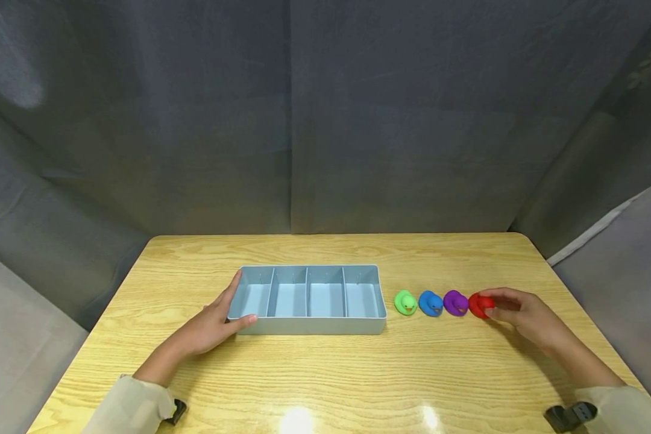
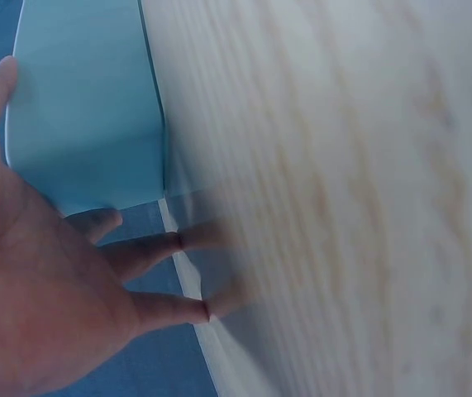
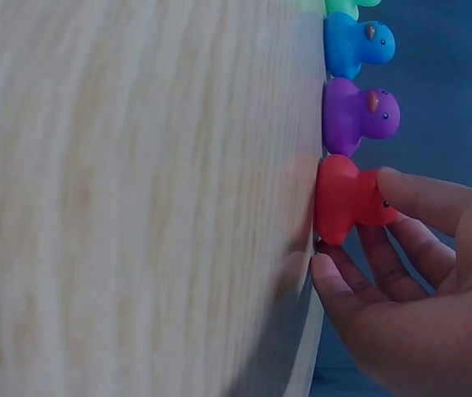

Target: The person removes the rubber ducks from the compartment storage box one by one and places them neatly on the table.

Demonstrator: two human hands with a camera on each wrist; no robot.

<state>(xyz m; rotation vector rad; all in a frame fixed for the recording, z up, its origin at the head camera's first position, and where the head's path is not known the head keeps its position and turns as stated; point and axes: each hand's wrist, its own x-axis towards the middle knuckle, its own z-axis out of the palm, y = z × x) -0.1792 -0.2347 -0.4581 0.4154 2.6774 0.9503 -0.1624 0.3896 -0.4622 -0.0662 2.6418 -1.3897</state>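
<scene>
A long blue-grey box [image 1: 310, 326] divided into several compartments stands on the table. My left hand [image 1: 211, 325] spans its left end, thumb on the front rim and a finger along to the back corner. In the left wrist view the other fingers are spread straight past the box's end wall [image 2: 87, 124], tips at the table. To the right, my right hand [image 1: 528, 316] pinches a red rubber duck [image 3: 339, 198], its thumb at the duck's head and fingers behind. Left of that duck sit a purple duck [image 1: 456, 303], a blue duck [image 1: 431, 304] and a green duck [image 1: 405, 302].
The ducks form a row between the box and my right hand. A wooden table [image 1: 325, 374] bears everything. Grey curtains [image 1: 401, 120] hang behind it and at both sides.
</scene>
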